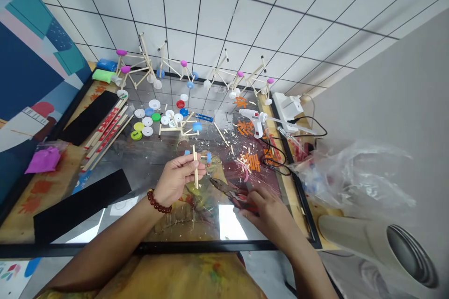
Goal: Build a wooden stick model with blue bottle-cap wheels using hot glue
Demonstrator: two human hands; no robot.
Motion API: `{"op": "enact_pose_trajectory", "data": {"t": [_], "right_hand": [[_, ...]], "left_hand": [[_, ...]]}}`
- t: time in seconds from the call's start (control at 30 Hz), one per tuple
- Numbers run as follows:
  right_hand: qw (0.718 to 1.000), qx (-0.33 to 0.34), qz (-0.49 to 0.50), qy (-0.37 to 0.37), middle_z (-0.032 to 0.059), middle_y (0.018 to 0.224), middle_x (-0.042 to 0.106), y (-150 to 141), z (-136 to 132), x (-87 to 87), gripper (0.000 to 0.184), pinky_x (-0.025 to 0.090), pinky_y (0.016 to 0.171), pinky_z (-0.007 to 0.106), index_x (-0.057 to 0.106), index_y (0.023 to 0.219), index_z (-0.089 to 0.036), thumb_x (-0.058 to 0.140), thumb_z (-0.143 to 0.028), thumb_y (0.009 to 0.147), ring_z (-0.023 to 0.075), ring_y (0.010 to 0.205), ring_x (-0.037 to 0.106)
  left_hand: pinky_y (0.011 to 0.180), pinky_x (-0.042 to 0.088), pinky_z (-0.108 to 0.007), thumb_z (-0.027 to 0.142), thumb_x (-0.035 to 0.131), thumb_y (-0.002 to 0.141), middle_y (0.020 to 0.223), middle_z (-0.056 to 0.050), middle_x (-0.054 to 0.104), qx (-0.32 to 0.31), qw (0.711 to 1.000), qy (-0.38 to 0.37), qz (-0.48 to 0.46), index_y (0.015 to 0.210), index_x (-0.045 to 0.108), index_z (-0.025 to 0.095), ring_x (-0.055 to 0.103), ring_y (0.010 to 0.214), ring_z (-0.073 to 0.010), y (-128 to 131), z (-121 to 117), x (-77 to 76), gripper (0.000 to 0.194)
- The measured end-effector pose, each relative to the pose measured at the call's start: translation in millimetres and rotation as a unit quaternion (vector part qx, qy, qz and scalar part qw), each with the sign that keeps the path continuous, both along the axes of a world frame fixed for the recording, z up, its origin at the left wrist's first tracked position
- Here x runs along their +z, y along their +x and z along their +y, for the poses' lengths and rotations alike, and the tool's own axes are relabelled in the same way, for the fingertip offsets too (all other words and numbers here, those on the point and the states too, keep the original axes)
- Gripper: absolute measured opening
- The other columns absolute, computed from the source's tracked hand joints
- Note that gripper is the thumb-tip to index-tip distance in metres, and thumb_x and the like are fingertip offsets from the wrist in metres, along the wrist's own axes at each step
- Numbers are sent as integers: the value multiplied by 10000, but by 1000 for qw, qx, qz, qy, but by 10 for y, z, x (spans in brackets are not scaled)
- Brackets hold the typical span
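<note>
My left hand (pixel 178 175), with a beaded bracelet at the wrist, pinches two short wooden sticks (pixel 195 170) side by side, held nearly upright over the table. Just beyond its fingertips are two blue bottle caps (pixel 209 158), seemingly joined by a thin stick partly hidden by the hand. My right hand (pixel 268 208) is closed around the red handles of a pair of pliers (pixel 224 187). The jaws point left toward the sticks, apart from them. Farther back lies a partly built stick frame (pixel 175 128) with a blue cap on it.
Several stick models (pixel 140 63) with pink and white parts stand along the tiled wall. Loose bottle caps (pixel 148 121) lie left of centre, near long wooden sticks (pixel 108 126). A glue gun (pixel 255 119) with a black cord, wood scraps (pixel 242 140) and a plastic bag (pixel 354 177) are at right.
</note>
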State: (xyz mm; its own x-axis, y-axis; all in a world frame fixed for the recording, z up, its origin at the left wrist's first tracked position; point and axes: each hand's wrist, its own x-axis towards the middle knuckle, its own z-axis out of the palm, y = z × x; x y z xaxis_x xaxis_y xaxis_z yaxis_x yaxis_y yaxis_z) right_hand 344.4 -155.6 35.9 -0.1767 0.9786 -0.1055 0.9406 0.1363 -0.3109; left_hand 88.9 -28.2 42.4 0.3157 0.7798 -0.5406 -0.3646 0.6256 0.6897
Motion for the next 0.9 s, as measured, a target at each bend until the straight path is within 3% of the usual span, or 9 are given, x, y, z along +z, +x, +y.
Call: {"op": "enact_pose_trajectory", "data": {"t": [0.13, 0.3, 0.37, 0.47, 0.57, 0.63, 0.77, 0.9], "right_hand": [[1000, 16, 5, -23, 104, 1062, 610, 6, -106, -4, 33, 535, 819, 396, 674, 847, -209, 667, -242, 846, 242, 948, 631], [991, -19, 116, -67, 76, 923, 605, -37, -39, 205, 87, 534, 751, 340, 642, 831, -197, 575, -244, 864, 200, 832, 611], [975, -66, 189, -97, 31, 770, 581, -18, -42, 255, 192, 514, 671, 301, 632, 791, -198, 574, -347, 897, 175, 724, 578], [924, -149, 320, -148, 6, 693, 575, 11, -70, 245, 361, 495, 609, 278, 665, 778, -190, 631, -540, 857, 155, 647, 555], [874, -184, 419, -164, 66, 914, 678, -7, -74, 209, 408, 542, 708, 326, 746, 948, -205, 672, -586, 819, 199, 808, 636], [860, -182, 449, -161, 100, 1104, 682, -46, -51, 200, 404, 556, 816, 376, 765, 1022, -237, 708, -569, 799, 248, 1007, 646], [858, -155, 460, -167, 108, 1269, 650, -127, 9, 195, 380, 455, 1055, 463, 772, 1047, -265, 734, -545, 793, 281, 1316, 513], [868, -145, 446, -163, 125, 1314, 637, -145, 31, 173, 413, 432, 1080, 481, 758, 1096, -255, 714, -551, 812, 280, 1340, 504]], "left_hand": [[670, 597, -270, 303, 921, 565, 747, -80, 759, -29, 999, -11, -8, 900, 747, 112, 727, 661, -175, 8, -21, -25, 423], [651, 569, -265, 314, 877, 644, 764, -71, 745, -48, 998, 29, -18, 852, 732, 117, 708, 665, -164, 7, -40, 20, 321], [602, 528, -238, 311, 860, 668, 773, -75, 741, -55, 997, 55, -28, 856, 737, 112, 676, 627, -137, 7, -47, 37, 301], [532, 444, -211, 304, 852, 675, 735, -65, 726, -68, 994, 72, -39, 899, 750, 114, 616, 558, -103, 12, -67, 36, 310], [518, 413, -210, 309, 852, 672, 723, -61, 718, -91, 993, 67, -41, 939, 758, 124, 615, 565, -108, 22, -100, 22, 338], [514, 412, -209, 313, 851, 674, 724, -63, 717, -110, 992, 56, -41, 928, 757, 121, 619, 570, -111, 29, -121, 22, 333], [494, 405, -201, 305, 859, 659, 708, -63, 713, -126, 990, 36, -46, 897, 747, 114, 623, 558, -112, 39, -143, 34, 326], [518, 447, -212, 285, 851, 670, 720, -74, 722, -149, 988, 20, -44, 892, 743, 110, 650, 576, -128, 31, -151, 21, 302]]}}
